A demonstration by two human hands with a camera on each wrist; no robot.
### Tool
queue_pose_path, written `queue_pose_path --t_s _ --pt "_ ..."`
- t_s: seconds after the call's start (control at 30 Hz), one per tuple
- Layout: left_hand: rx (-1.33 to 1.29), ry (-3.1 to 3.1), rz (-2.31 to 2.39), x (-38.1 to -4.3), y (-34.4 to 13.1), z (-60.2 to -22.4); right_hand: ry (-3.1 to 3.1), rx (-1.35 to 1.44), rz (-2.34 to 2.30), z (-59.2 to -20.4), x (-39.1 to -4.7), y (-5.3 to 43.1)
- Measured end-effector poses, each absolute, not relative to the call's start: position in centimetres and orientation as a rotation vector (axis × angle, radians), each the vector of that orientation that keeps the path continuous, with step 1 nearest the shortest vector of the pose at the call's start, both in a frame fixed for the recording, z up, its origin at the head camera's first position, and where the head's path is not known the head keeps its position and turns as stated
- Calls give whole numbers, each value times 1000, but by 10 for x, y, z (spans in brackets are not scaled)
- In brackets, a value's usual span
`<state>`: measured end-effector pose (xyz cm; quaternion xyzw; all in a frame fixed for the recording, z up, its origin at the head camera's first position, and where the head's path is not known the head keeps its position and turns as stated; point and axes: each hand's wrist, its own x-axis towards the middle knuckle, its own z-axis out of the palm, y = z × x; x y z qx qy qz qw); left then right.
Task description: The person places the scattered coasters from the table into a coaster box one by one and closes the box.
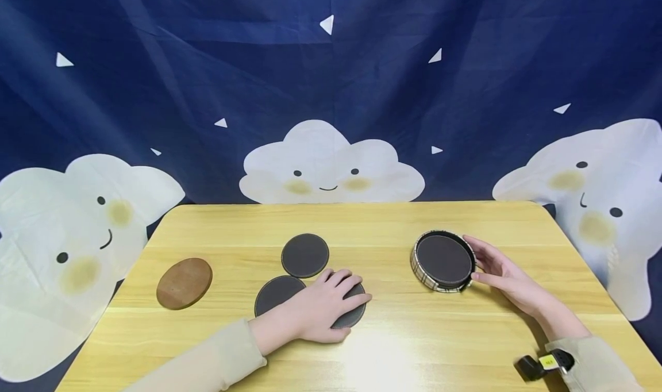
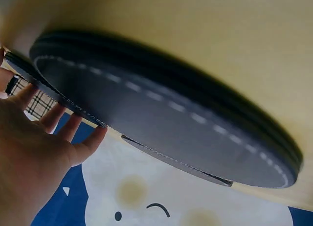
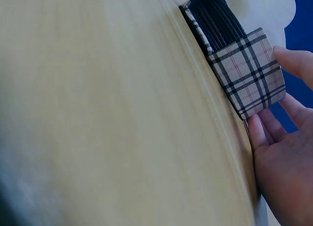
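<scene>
My left hand (image 1: 326, 308) lies over a round black coaster (image 1: 347, 321) on the table, its spread fingers resting on the top. White stitching runs along the rim of another black coaster (image 2: 161, 123), large in the left wrist view. In the head view, two black coasters, one farther back (image 1: 305, 255) and one partly behind my left arm (image 1: 276, 294), lie beside that hand. On the right, my right hand (image 1: 509, 280) grips the side of a plaid coaster holder (image 3: 249, 72), thumb in front and fingers behind. Several dark coasters (image 1: 445, 258) are stacked inside it.
A round brown wooden disc (image 1: 184, 283) lies at the table's left. Behind the wooden table (image 1: 388, 225) hangs a dark blue cloth (image 1: 362, 81) printed with smiling clouds. A black device (image 1: 543, 364) is strapped at my right wrist.
</scene>
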<state>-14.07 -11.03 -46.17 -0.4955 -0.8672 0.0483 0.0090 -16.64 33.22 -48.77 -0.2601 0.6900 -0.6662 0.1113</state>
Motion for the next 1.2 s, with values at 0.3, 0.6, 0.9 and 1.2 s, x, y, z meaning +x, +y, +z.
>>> queue_pose_path --t_s 0.3,0.6,0.9,1.2 --pt "-1580 -2724 129 -142 -111 -458 2036 -755 -1950 -487 -166 332" --pt "-1609 -2723 175 -148 -110 -457 2037 -741 -1945 -486 -165 332" --pt "-1613 -2716 162 -152 -106 -455 2041 -734 -1938 -487 -166 333" --pt "-1607 -2652 207 -154 -99 -454 2037 -742 -1942 -488 -167 333"
